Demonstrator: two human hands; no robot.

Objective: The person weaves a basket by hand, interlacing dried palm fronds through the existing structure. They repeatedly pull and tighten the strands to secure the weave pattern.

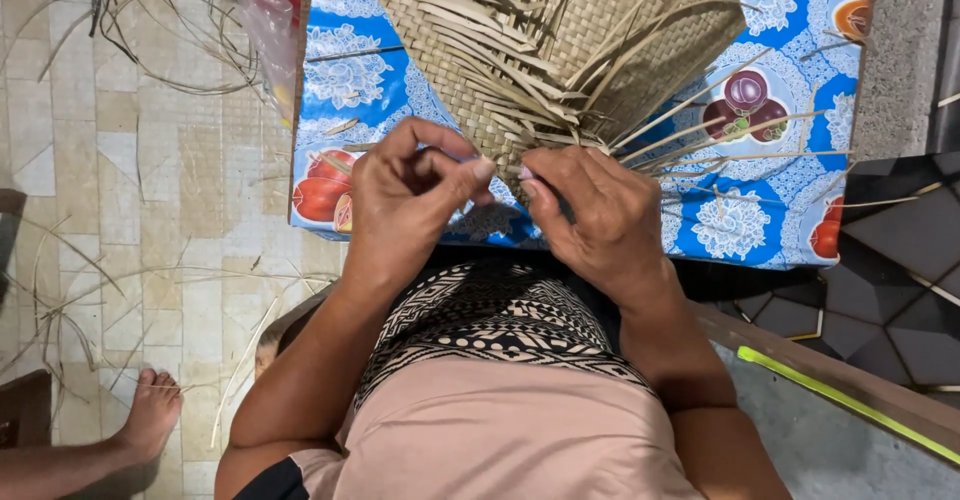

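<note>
Woven mat (560,30) lay on the blue fruit-printed cloth (760,210), its upper part tightly plaited, while many loose strips (700,140) fanned from the near edge — unwoven yet, so much seemed left. Left hand (405,195) and right hand (595,210) pinched strip ends there, fingers closed. Stray strips littered the tiled floor (150,190); someone's bare foot (150,415) rested nearby.

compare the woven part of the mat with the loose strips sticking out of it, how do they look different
The woven part is tightly interlaced into a flat checked surface; the loose strips fan out singly, unwoven. The woven part lies farther from the left hand and right hand; the loose strips reach them. Both are the same pale tan.
</note>
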